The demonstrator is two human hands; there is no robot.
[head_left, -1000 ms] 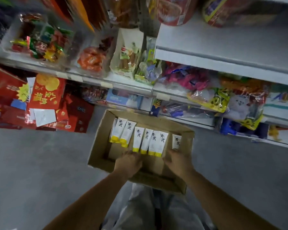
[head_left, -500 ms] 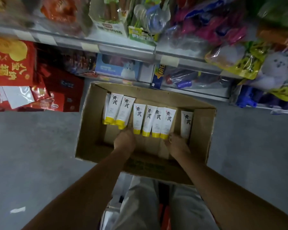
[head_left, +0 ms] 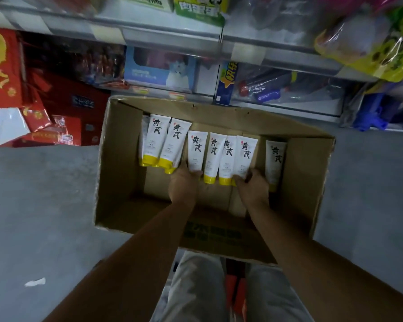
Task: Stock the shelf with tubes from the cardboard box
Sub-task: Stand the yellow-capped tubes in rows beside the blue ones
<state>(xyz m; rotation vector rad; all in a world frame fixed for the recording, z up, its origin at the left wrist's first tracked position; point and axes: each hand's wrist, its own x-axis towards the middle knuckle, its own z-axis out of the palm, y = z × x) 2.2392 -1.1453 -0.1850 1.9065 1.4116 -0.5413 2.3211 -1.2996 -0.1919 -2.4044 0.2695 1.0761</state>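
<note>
Task is judged at its start. All visible tubes (head_left: 157,135) are found leaning in the box (head_left: 116,159). The left grip (head_left: 184,184) is closed on one tube's cap end, and the right grip (head_left: 251,187) on another nearby. None is noted on the shelf (head_left: 172,36) beyond the grips.

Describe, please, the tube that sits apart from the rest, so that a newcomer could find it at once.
Find the cardboard box on the grey floor below the shelves; white tubes with yellow caps line its far side. The lone tube is the rightmost, past the right hand, with bare cardboard on both sides while the others bunch together.
</note>
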